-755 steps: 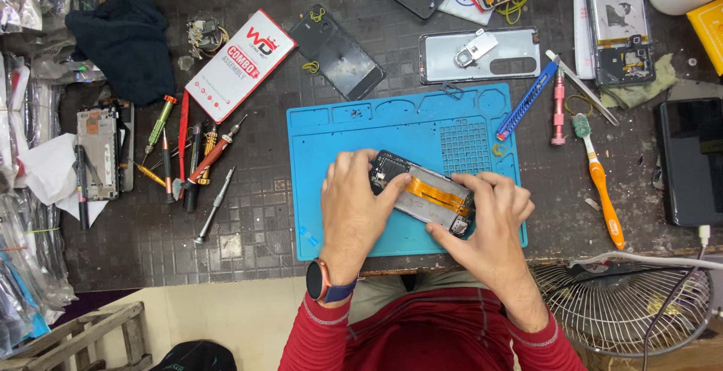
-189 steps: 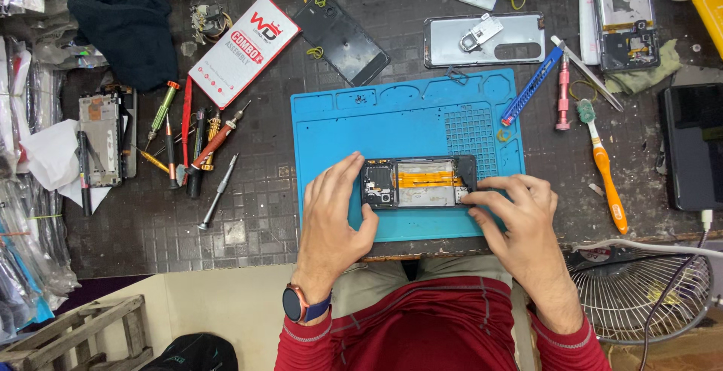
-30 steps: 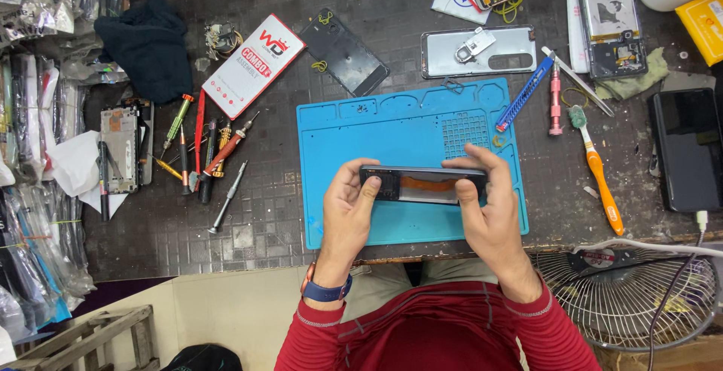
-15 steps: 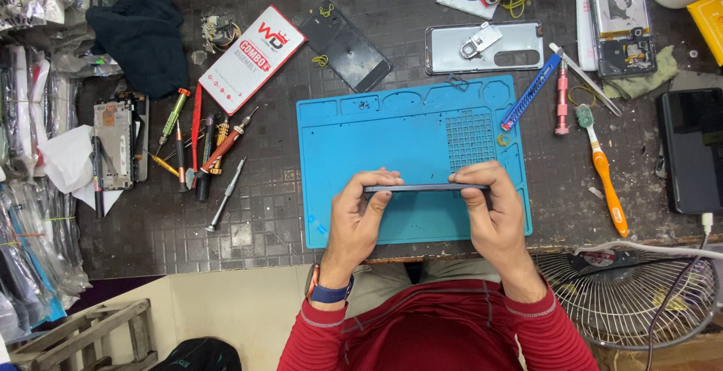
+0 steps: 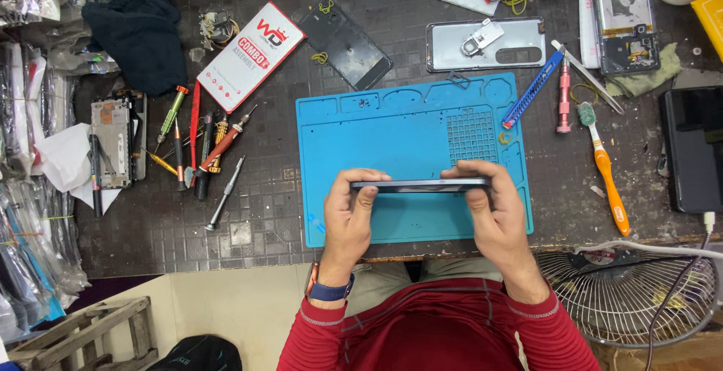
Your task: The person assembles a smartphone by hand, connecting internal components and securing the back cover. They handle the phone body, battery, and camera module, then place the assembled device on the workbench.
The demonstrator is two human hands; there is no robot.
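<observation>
Phone (image 5: 422, 185) held edge-on above the blue repair mat (image 5: 392, 126), long side level, thin rim turned up toward the camera. Left hand (image 5: 348, 216) curled around the left end, fingertips pinching the rim; right hand (image 5: 493, 213) closed the same way on the right end, fingers over the top edge, thumb hidden beneath. Both grips closed on the phone and on nothing else.

Probably a seam check or a press along the edge — best done with even pressure from both ends, no twisting, thumbs working along the rim rather than squeezing one spot. Worth keeping low over the mat so a slip lands soft, clear of the screwdrivers (image 5: 203, 149) off to the left and the orange-handled brush (image 5: 602, 164) to the right. Whether the back is fully seated cannot be told from this angle — only the edge shows
</observation>
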